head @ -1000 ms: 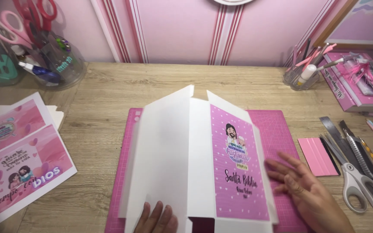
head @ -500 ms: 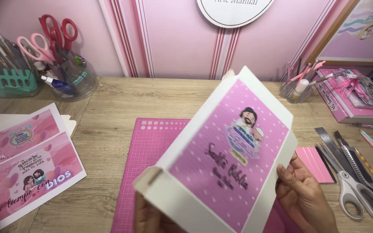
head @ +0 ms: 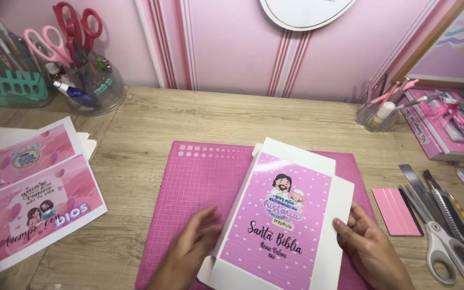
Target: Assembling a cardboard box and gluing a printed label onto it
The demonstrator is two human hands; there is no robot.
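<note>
left hand (head: 191, 248) flat, fingers spread, on the white folded card cover (head: 283, 215) lower centre | right hand (head: 369, 248) holds its right edge | cover closed, pink printed panel up, on pink cutting mat (head: 194, 182); flaps still loose | pink scraper (head: 397, 210), scissors (head: 449, 252) right; printed sheets (head: 28, 188) left; nothing blocking

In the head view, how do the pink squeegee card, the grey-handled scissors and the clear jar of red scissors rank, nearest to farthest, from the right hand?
From the right hand:
1. Pink squeegee card, just to its right on the table.
2. Grey-handled scissors, farther right, past the card.
3. Clear jar of red scissors, far back left, across the pink cutting mat.
</note>
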